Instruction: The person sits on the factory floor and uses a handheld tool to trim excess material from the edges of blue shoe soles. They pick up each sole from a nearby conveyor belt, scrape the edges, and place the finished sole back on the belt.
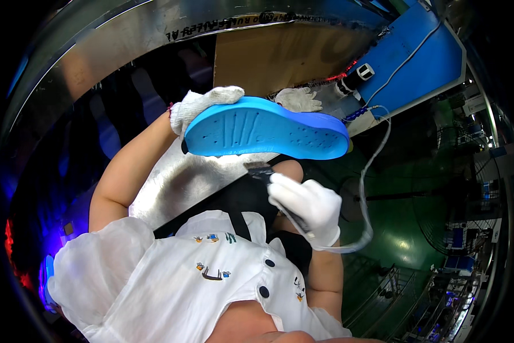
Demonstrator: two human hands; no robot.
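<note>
In a white knitted glove, my left hand (201,108) is closed on the left end of a blue shoe sole (262,128), holding it up and tilted. Grooves and small dimples mark the face of the sole turned toward me. Below it, my right hand (313,207), in a smooth white glove, grips a brush (260,170) with a dark, flat head. The brush head is just under the sole's lower edge, seemingly apart from it. A clear hose (366,211) runs from the handle's lower end, loops to the right and rises toward the bench.
An empty-looking white glove (298,99) lies behind the sole. A metal worktop (182,183) is beneath my left arm. Farther back are a cardboard sheet (268,54), a black-and-white cylinder (355,79) and a blue panel (422,51). Right, a fan (440,200) stands over green floor.
</note>
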